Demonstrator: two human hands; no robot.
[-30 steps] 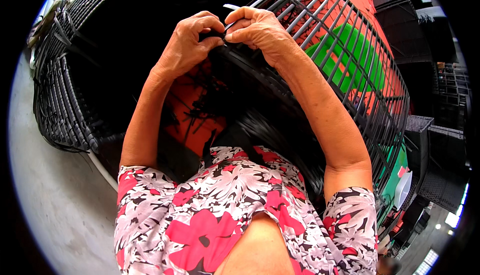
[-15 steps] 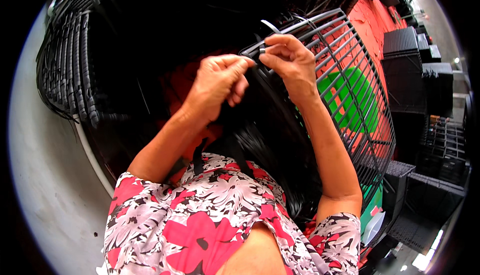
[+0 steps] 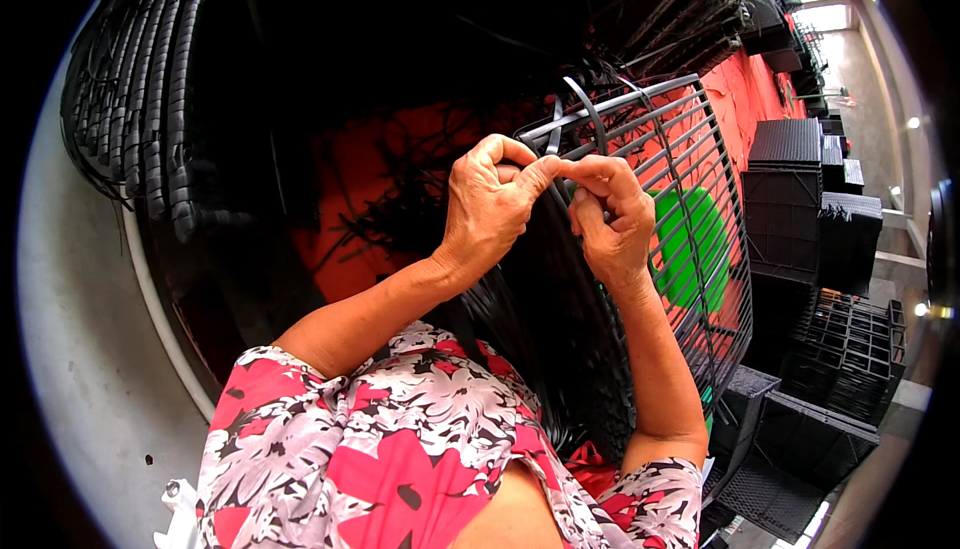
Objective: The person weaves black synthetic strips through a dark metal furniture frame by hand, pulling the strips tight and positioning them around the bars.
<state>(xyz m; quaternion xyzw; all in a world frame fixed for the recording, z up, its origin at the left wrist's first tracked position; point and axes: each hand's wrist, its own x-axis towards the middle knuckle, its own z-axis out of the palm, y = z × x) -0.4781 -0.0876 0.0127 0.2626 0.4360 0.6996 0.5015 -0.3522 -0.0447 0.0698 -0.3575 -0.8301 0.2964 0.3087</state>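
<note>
My left hand (image 3: 490, 201) is closed in a pinch, thumb and forefinger together, at the near corner of a dark barred frame (image 3: 675, 119). Its fingertips meet those of my right hand (image 3: 617, 221), which is closed too, with fingers curled. A narrow black flat strip (image 3: 556, 127) runs down into the spot where the fingertips join. Just above, a second length of flat strip (image 3: 588, 107) loops over the frame's top bar. More black strands (image 3: 510, 314) hang below the hands, along the frame's side. The very ends between the fingertips are hidden.
Through the bars a green round object (image 3: 692, 249) shows. Loose black strands (image 3: 405, 209) lie on the red floor (image 3: 345, 164). At left, strip-wrapped dark bars (image 3: 150, 99) stand by a pale wall (image 3: 75, 349). Stacked black woven pieces (image 3: 785, 189) line the right.
My hands have come together at the fingertips, where they were slightly apart. In the picture, hands and frame sit lower, and the view has shifted.
</note>
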